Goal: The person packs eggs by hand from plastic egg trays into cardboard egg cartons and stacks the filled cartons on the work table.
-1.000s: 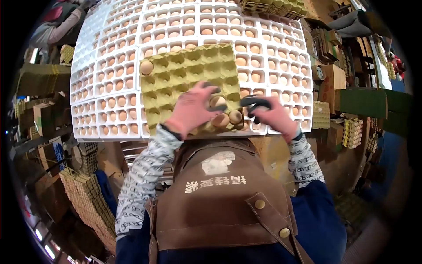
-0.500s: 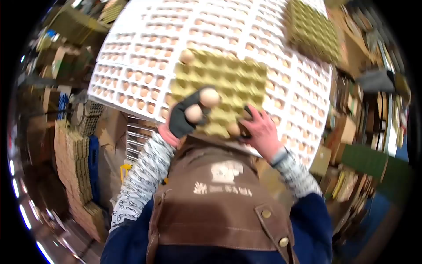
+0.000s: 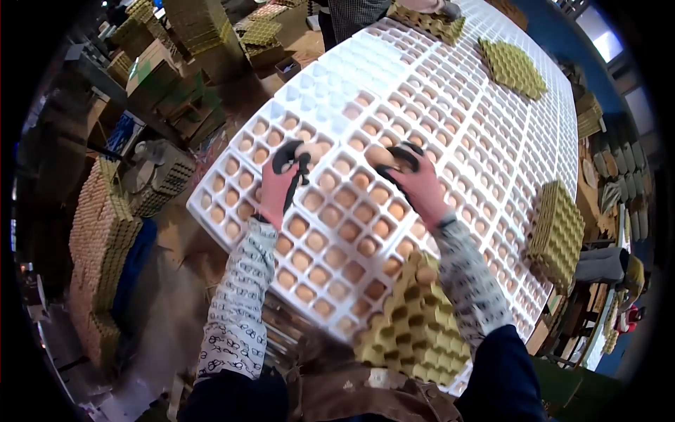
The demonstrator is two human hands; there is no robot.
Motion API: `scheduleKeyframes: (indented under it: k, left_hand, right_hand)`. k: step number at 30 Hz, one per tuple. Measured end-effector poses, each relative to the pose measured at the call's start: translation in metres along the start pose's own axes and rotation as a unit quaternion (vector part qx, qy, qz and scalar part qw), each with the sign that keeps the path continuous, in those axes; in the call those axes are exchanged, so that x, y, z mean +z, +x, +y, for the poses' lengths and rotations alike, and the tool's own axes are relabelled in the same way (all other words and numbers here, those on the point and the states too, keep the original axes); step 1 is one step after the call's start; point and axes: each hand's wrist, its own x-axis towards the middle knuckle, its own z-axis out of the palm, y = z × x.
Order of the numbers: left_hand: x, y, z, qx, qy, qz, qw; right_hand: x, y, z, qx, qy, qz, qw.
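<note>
My left hand (image 3: 280, 184), in a pink and black glove, is closed around eggs (image 3: 308, 151) over the white compartment trays (image 3: 320, 216). My right hand (image 3: 416, 184), gloved the same way, grips eggs (image 3: 380, 156) a little to the right, just above the compartments. How many eggs each hand has is partly hidden by the fingers. Many cells below and between the hands hold brown eggs (image 3: 349, 230). Under my right forearm lies a yellow-green pulp egg tray (image 3: 415, 327), with one egg (image 3: 426, 275) on its upper part.
Vacant white cells (image 3: 330, 84) lie beyond my left hand. Stacked pulp trays (image 3: 557, 228) stand at the right, with another pulp tray (image 3: 513, 68) farther back. At the far edge, a co-worker's hand (image 3: 450, 10) touches a pulp tray (image 3: 429, 22). Tall tray stacks (image 3: 102, 246) stand at left.
Both hands have moved forward from the pulp tray to the white compartments, carrying eggs. The view has turned, and the pulp tray now appears lower right.
</note>
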Motion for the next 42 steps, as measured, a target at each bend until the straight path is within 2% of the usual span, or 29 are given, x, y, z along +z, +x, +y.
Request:
scheduleKeyframes:
  k: [1,4,6,7,10,11,12,14,15,16,18,19,20,22,24,26,28,29,30,31,32,33,34,35,36,39,40,41,42]
  left_hand:
    - [0.003,0.030,0.005,0.012,0.060,0.018,0.998]
    - [0.001,0.121,-0.020,0.125,0.277,0.020,0.952]
    - [0.012,0.154,-0.015,0.136,0.505,-0.034,0.852]
    - [0.015,0.167,-0.011,0.053,0.520,-0.075,0.849]
    - [0.014,0.204,-0.023,0.138,0.400,0.029,0.906]
    - [0.009,0.220,-0.038,0.169,0.335,0.056,0.925]
    - [0.011,0.228,-0.046,0.175,0.278,0.074,0.941]
    - [0.008,0.232,-0.054,0.215,0.311,0.036,0.925]
    - [0.010,0.224,-0.046,0.199,0.297,0.039,0.933]
    - [0.012,0.222,-0.053,0.210,0.283,0.096,0.931]
    - [0.018,0.201,-0.037,0.213,0.163,0.103,0.958]
    - [0.022,0.182,-0.023,0.210,0.157,0.104,0.959]
    - [0.023,0.166,-0.020,0.190,0.091,0.083,0.974]
    - [0.025,0.117,-0.008,0.185,0.147,0.049,0.970]
    - [0.027,0.058,-0.009,0.133,0.135,-0.026,0.982]
    - [0.025,-0.017,-0.011,0.089,0.205,-0.116,0.968]
    - [0.024,-0.101,-0.031,0.072,0.278,-0.174,0.942]
    - [0.037,-0.132,-0.015,-0.003,0.275,-0.226,0.934]
    - [0.046,-0.162,-0.009,-0.048,0.307,-0.283,0.907]
    - [0.052,-0.207,-0.015,-0.010,0.414,-0.282,0.865]
    - [0.065,-0.224,-0.004,-0.071,0.394,-0.352,0.846]
    - [0.076,-0.247,-0.002,-0.108,0.377,-0.388,0.834]
    - [0.087,-0.267,-0.002,-0.145,0.360,-0.417,0.822]
    - [0.097,-0.280,0.000,-0.128,0.361,-0.371,0.846]
    - [0.108,-0.293,0.001,-0.114,0.361,-0.320,0.869]
    - [0.126,-0.279,0.007,-0.136,0.219,-0.249,0.934]
    - [0.125,-0.278,-0.001,-0.122,0.152,-0.228,0.954]
    - [0.132,-0.265,0.016,-0.149,0.112,-0.204,0.961]
    - [0.143,-0.246,0.030,-0.175,0.070,-0.179,0.966]
  right_hand:
    - [0.022,0.034,-0.004,-0.010,-0.023,0.010,1.000]
    - [0.074,0.115,0.007,-0.080,-0.319,-0.053,0.943]
    - [0.097,0.151,0.021,-0.061,-0.433,-0.162,0.884]
    - [0.103,0.165,0.028,-0.073,-0.423,-0.173,0.886]
    - [0.116,0.215,0.067,-0.125,-0.322,-0.182,0.921]
    - [0.120,0.230,0.074,-0.074,-0.341,-0.227,0.909]
    - [0.122,0.241,0.067,-0.022,-0.292,-0.223,0.930]
    - [0.124,0.255,0.049,0.068,-0.183,-0.085,0.977]
    - [0.134,0.259,0.058,-0.047,-0.188,0.064,0.979]
    - [0.144,0.272,0.080,-0.107,-0.143,0.116,0.977]
    - [0.143,0.271,0.084,-0.116,-0.209,0.046,0.970]
    - [0.142,0.275,0.099,-0.148,-0.190,0.037,0.970]
    - [0.130,0.262,0.083,-0.103,-0.124,0.056,0.985]
    - [0.090,0.221,0.057,0.002,0.012,0.097,0.995]
    - [0.012,0.162,0.078,0.031,0.003,0.124,0.992]
    - [-0.080,0.067,0.046,-0.003,-0.031,0.117,0.993]
    - [-0.157,-0.044,0.040,0.102,0.018,0.194,0.975]
    - [-0.183,-0.105,0.036,0.158,0.046,0.248,0.955]
    - [-0.209,-0.176,0.042,0.230,-0.079,0.252,0.937]
    - [-0.213,-0.228,0.005,0.408,-0.188,0.198,0.871]
    - [-0.226,-0.316,0.032,0.471,-0.255,0.158,0.830]
    - [-0.225,-0.371,0.026,0.512,-0.305,-0.014,0.803]
    - [-0.204,-0.405,0.014,0.492,-0.280,-0.005,0.824]
    - [-0.183,-0.439,0.003,0.472,-0.253,0.002,0.845]
    - [-0.164,-0.467,0.009,0.341,-0.163,0.149,0.914]
    - [-0.179,-0.430,-0.029,0.452,-0.051,0.273,0.848]
    - [-0.189,-0.434,0.001,0.386,0.012,0.343,0.856]
    - [-0.199,-0.379,-0.041,0.411,0.135,0.345,0.833]
    - [-0.210,-0.359,-0.019,0.376,0.173,0.354,0.839]
